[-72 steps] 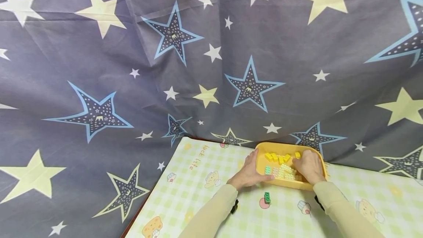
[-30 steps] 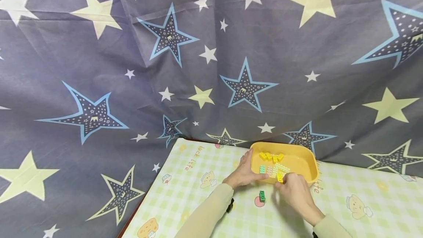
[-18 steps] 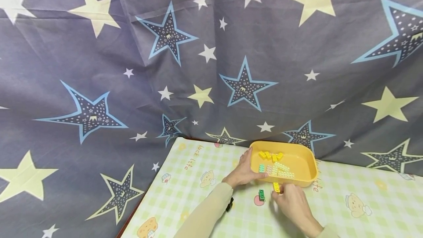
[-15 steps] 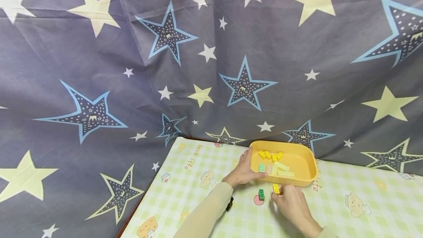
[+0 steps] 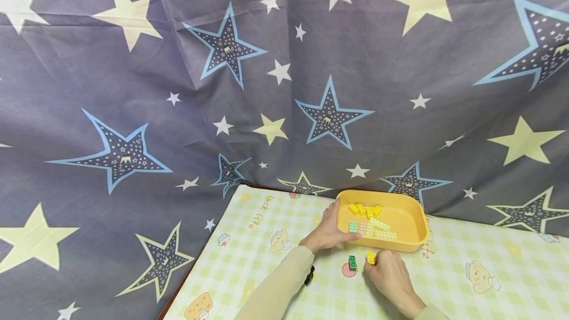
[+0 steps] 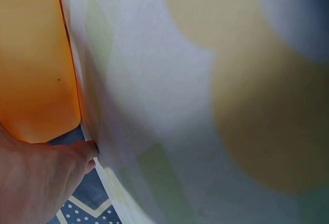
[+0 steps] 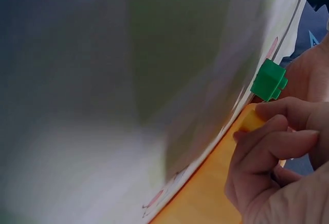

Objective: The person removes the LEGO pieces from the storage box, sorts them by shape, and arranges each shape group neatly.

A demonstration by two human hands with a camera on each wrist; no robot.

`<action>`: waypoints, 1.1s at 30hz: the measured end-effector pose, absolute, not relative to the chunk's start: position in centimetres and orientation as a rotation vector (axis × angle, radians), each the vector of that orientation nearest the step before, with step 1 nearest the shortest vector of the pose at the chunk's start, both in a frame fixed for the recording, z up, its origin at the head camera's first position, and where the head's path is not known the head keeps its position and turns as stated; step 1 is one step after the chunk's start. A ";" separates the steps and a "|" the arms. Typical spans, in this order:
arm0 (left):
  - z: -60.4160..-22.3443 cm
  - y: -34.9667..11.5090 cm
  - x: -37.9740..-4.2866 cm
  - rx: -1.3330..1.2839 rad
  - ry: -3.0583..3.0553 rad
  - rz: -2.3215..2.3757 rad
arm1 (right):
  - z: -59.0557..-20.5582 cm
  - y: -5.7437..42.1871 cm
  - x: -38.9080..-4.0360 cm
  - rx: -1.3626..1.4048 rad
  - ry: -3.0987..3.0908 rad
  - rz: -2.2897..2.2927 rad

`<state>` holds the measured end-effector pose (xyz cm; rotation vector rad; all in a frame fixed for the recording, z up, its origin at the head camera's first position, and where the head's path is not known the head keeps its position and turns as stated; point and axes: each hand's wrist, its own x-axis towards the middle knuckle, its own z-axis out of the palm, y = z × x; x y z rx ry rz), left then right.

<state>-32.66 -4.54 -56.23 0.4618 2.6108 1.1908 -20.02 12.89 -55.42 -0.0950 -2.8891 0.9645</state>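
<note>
green brick [image 5: 352, 262] out on tabletop [image 5: 444, 290]; right grip [image 5: 390, 273] pinches yellow brick [image 5: 370, 258] just beside it; left grip [image 5: 328, 229] holds tray [image 5: 406, 221]; other bricks [image 5: 380, 225] left inside

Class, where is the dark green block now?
In the head view's lower right, the dark green block sits on the checked cloth, in front of the yellow tray and just left of the yellow block that the right hand holds.
</note>
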 end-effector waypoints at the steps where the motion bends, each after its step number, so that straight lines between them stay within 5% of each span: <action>1: -56.2 -4.5 -32.7 0.461 2.610 1.189 | -55.5 12.9 -20.1 -0.099 -2.895 0.963; 23: -56.2 -4.5 -32.7 0.473 2.585 1.229 | -55.6 12.9 -20.2 -0.144 -2.975 0.933; 33: -56.2 -4.7 -32.6 0.472 2.592 1.201 | -52.2 15.1 -20.3 -0.101 -2.921 0.960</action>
